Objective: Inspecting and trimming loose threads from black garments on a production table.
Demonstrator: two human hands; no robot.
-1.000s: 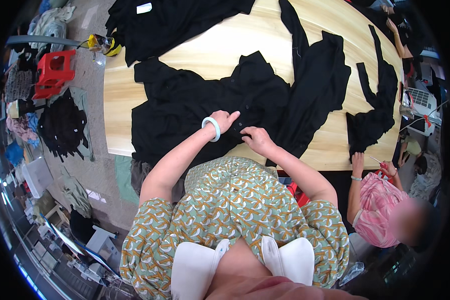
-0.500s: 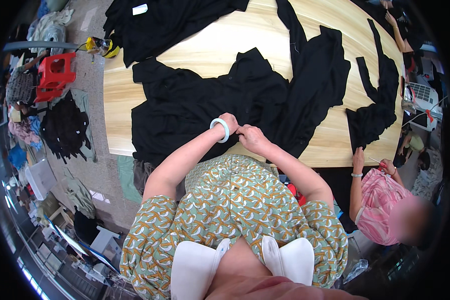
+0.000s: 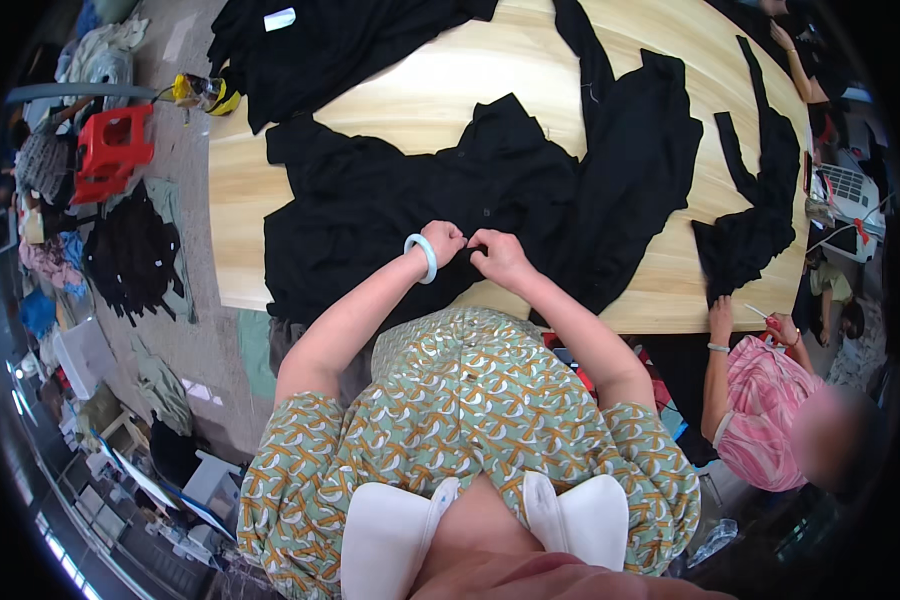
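A black shirt [image 3: 370, 205] with a collar and small dark buttons lies spread on the wooden table [image 3: 245, 262] in front of me. At its near edge my left hand [image 3: 442, 240], a pale bangle on the wrist, pinches the cloth with closed fingers. Just to the right, my right hand [image 3: 500, 257] grips the same edge between thumb and bent fingers. A small gap separates the two hands, and a bit of black fabric shows there.
More black garments [image 3: 642, 180] lie right of the shirt and at the far left. A co-worker in pink [image 3: 765, 400] stands at the right edge, holding red-handled scissors [image 3: 773, 322] near black cloth [image 3: 745, 245]. A red stool [image 3: 115, 150] stands on the floor left.
My hands have moved slightly apart and up, from touching each other to a small gap. The left shifted leftward. The co-worker's scissors have moved a little.
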